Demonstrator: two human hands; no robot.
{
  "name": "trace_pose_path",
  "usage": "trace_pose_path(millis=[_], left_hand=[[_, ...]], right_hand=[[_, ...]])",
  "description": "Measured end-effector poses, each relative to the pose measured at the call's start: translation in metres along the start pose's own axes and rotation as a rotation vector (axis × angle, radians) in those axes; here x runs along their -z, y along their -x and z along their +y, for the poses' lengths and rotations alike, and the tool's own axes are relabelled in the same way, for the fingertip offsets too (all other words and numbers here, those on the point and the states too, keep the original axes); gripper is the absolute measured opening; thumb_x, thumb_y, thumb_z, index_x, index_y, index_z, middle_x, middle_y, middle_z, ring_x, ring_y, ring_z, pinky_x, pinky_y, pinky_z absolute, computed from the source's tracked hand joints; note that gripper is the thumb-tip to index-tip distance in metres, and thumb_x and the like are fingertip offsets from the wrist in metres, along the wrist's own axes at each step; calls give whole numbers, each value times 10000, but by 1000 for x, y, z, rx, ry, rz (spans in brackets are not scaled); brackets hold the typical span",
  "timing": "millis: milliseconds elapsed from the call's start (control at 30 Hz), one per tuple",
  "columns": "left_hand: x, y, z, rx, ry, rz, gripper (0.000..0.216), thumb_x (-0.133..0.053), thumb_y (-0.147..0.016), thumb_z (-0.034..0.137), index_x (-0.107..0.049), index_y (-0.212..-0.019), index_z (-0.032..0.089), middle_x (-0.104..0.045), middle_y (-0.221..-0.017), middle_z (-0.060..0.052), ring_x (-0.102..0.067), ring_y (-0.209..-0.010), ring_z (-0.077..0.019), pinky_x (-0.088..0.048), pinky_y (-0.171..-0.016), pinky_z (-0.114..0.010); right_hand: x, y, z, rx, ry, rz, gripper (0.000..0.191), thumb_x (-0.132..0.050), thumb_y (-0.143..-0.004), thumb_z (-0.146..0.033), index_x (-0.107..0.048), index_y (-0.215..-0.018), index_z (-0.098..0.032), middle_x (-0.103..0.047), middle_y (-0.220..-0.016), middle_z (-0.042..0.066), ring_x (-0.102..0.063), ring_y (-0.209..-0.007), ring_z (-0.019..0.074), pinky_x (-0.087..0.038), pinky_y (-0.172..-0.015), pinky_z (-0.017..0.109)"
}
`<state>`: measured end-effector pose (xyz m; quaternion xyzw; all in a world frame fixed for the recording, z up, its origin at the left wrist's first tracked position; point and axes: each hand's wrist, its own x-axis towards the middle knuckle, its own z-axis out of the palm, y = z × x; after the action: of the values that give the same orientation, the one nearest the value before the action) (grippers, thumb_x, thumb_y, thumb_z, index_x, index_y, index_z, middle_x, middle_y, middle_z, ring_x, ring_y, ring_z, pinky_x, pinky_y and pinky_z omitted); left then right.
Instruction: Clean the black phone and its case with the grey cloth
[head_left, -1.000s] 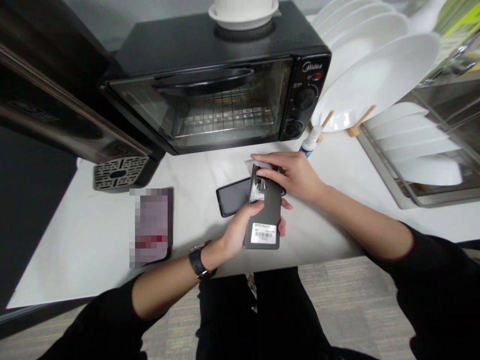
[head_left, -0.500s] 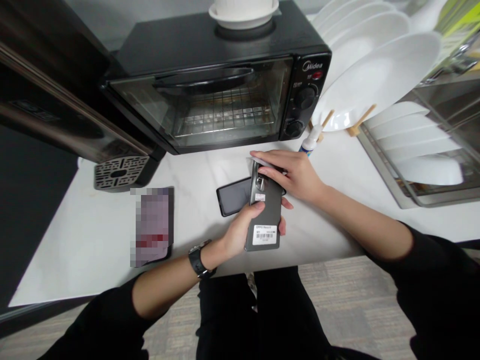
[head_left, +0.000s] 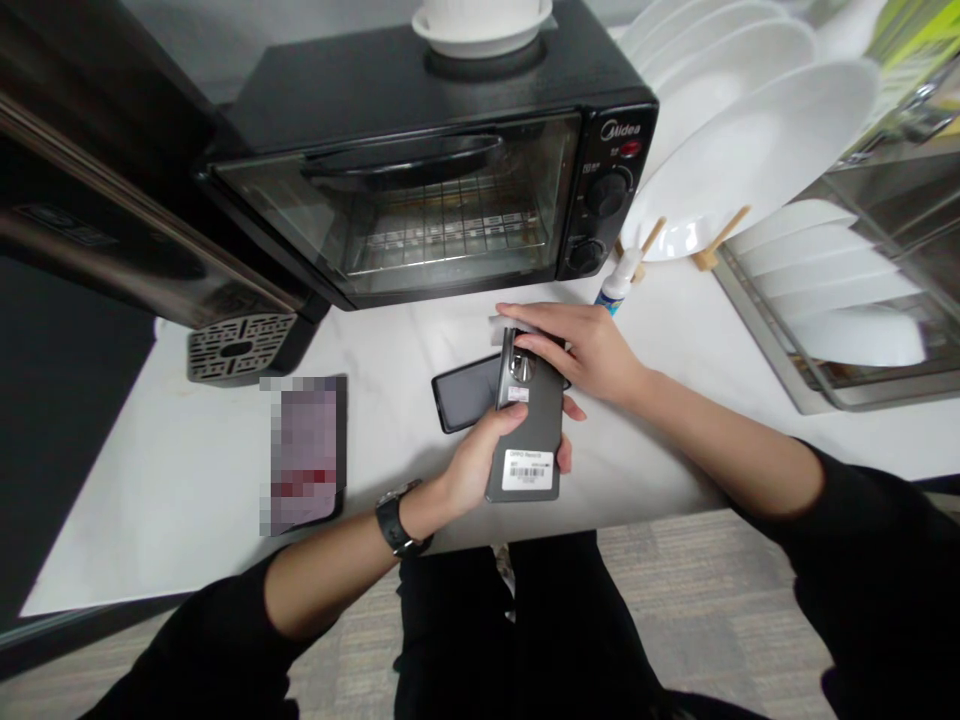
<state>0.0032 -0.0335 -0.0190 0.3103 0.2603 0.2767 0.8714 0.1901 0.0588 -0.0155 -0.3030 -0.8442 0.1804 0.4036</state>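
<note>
My left hand (head_left: 472,462) grips a grey phone (head_left: 532,425) back side up, a white barcode sticker near its lower end. My right hand (head_left: 581,350) presses a small white wipe (head_left: 504,327) against the phone's camera end, fingers closed on it. Under the grey phone, a second black phone (head_left: 465,390) lies flat on the white countertop (head_left: 187,480). A watch sits on my left wrist.
A black toaster oven (head_left: 442,170) stands right behind the hands, a white bowl on top. A third phone (head_left: 306,452) lies to the left by a black drip tray (head_left: 236,345). White plates (head_left: 750,150) stand in a rack at right, beside a small white bottle (head_left: 619,283).
The grey phone has shifted very slightly in my left hand while my right fingers stay on its camera end with the wipe. Otherwise nothing has moved.
</note>
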Motion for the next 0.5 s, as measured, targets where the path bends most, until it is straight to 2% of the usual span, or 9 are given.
trace_pose_path(millis=[67,133,200,267,300,367,400,433,500], left_hand=[[-1,0,0,4,9,-1,630,-630,-860,636,-591,-1214,115,-721,-811,-112,-631,-651,-172,-501,-575,-237],[-2,1,0,-3,13,-2,631,-640,-857,636,-596,-1211,116,-718,-806,-108,-626,-652,-168,-497,-573,-231],[-3,2,1,-3,9,-8,640,-644,-859,640,-600,-1223,116,-715,-806,-105,-621,-644,-164,-493,-565,-227],[-3,2,1,6,8,-13,650,-640,-859,648,-604,-1235,118,-718,-814,-108,-622,-637,-164,-495,-559,-228],[-2,2,2,8,9,-10,646,-634,-862,646,-606,-1235,120,-720,-817,-110,-624,-635,-165,-498,-558,-230],[0,1,2,4,8,4,623,-625,-867,634,-613,-1222,122,-722,-814,-113,-631,-644,-170,-507,-568,-234],[1,1,2,5,6,11,614,-619,-868,630,-617,-1213,121,-722,-811,-115,-637,-653,-175,-513,-577,-237],[2,1,2,8,3,18,610,-610,-871,629,-621,-1207,120,-722,-809,-117,-642,-662,-179,-519,-586,-240],[3,0,1,23,2,24,615,-583,-886,639,-630,-1205,115,-718,-803,-119,-650,-676,-187,-528,-605,-248]], right_hand=[[-1,0,0,-22,-25,-1,456,-512,-1061,-531,-729,-1265,-186,-809,-1167,83,-760,-1013,194,-537,-845,293],[1,0,1,-115,14,31,506,-579,-985,-649,-768,-1018,-181,-791,-862,41,-699,-722,161,-480,-674,279],[4,-1,1,-214,92,67,603,-608,-900,-763,-690,-750,-185,-614,-589,-19,-504,-523,115,-351,-562,283],[7,-2,1,-266,156,79,668,-595,-867,-816,-591,-623,-194,-462,-497,-50,-373,-484,96,-270,-547,296],[7,-2,1,-271,161,70,669,-590,-875,-812,-587,-618,-194,-459,-498,-49,-369,-488,96,-269,-552,297],[5,-2,1,-241,95,36,597,-584,-938,-737,-676,-729,-185,-608,-596,-14,-495,-541,115,-348,-587,287],[3,-1,0,-212,37,16,534,-575,-979,-675,-730,-848,-181,-713,-722,19,-602,-629,138,-417,-640,282],[0,-1,0,-181,-26,-3,473,-558,-1017,-608,-758,-993,-180,-788,-900,54,-694,-772,166,-480,-726,286],[-3,0,0,-145,-128,-26,417,-517,-1063,-505,-731,-1227,-186,-790,-1222,96,-740,-1065,205,-528,-906,312]])
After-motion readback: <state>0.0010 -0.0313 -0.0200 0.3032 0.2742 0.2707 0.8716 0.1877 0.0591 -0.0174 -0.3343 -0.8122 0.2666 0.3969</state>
